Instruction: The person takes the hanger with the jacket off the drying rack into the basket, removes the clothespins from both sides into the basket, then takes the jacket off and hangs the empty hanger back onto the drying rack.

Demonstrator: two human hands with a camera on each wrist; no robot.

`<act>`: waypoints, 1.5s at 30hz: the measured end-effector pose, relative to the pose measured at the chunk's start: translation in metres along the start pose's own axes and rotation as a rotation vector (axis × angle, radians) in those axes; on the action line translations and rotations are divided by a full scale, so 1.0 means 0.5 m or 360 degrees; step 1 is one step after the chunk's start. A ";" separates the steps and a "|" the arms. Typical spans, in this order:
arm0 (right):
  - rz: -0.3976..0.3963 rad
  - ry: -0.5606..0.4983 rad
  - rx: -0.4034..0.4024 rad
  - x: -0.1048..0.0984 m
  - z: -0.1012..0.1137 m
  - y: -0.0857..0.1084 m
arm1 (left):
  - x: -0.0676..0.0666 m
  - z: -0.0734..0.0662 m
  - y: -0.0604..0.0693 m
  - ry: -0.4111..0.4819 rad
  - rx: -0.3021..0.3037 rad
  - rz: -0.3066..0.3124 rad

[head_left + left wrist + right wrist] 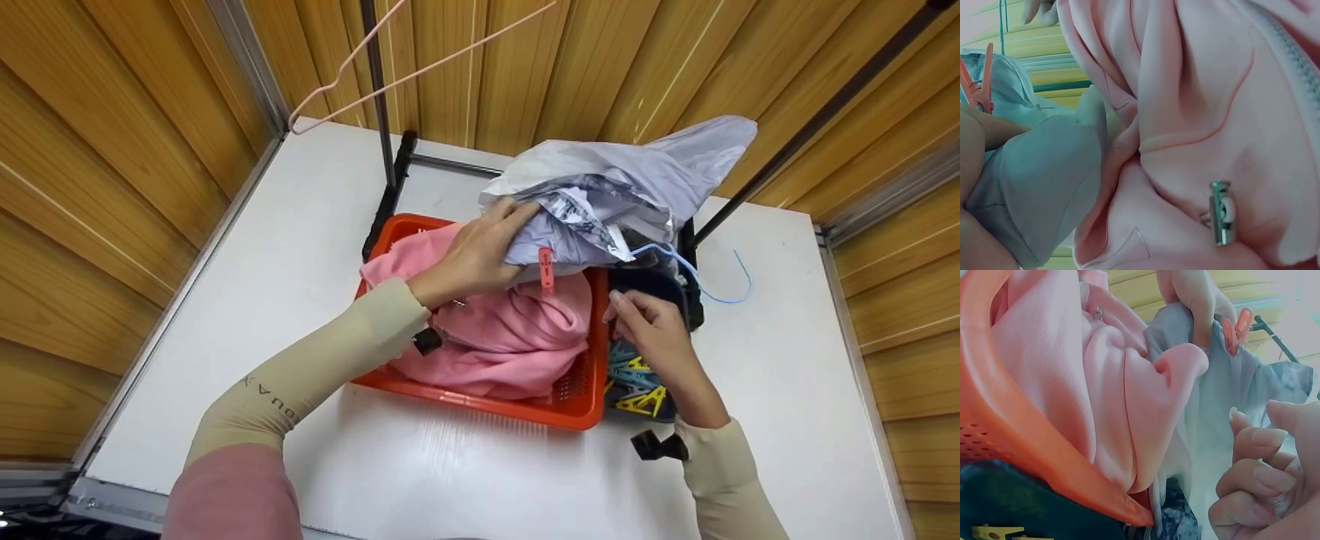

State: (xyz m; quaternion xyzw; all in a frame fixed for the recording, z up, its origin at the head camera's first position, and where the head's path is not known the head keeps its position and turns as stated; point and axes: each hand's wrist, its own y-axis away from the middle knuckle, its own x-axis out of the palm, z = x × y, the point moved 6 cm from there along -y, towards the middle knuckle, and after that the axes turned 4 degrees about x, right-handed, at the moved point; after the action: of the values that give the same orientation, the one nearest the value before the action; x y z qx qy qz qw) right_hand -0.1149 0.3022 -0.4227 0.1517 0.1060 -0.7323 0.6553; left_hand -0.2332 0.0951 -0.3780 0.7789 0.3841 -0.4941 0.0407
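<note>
A light grey-lavender garment (570, 161) with a dark patterned part lies bunched over the far side of the red basket. My left hand (484, 251) grips its near edge. Clipped to that edge beside my fingers is a red clothespin (546, 271). Beneath, pink zippered clothing (510, 330) fills the basket (480, 409); a metal cord lock (1221, 214) shows on it in the left wrist view. My right hand (656, 330) hovers at the basket's right side, above a dark bin (637, 281). Its fingers are loosely curled, with nothing visible in them.
Yellow and teal clothespins (637, 382) lie in the dark bin. A blue hanger (720, 300) pokes out from the garment to the right. A pink hanger (337, 82) hangs upper left, near a rack's dark pole (379, 97); another pole (817, 124) slants at the right.
</note>
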 end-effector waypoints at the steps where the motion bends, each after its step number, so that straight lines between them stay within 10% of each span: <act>1: 0.0000 0.0000 0.0002 0.002 0.001 0.000 | 0.001 -0.001 -0.001 -0.0002 -0.0003 0.0003; 45: -0.0010 -0.0308 -0.0047 0.093 0.060 -0.015 | 0.036 -0.040 -0.020 -0.0079 0.0037 -0.0099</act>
State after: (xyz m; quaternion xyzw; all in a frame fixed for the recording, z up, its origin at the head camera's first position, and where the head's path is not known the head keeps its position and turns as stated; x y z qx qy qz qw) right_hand -0.1292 0.2492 -0.4121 0.0704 0.0535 -0.7440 0.6623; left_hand -0.2207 0.1210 -0.3790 0.7544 0.4013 -0.5187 0.0259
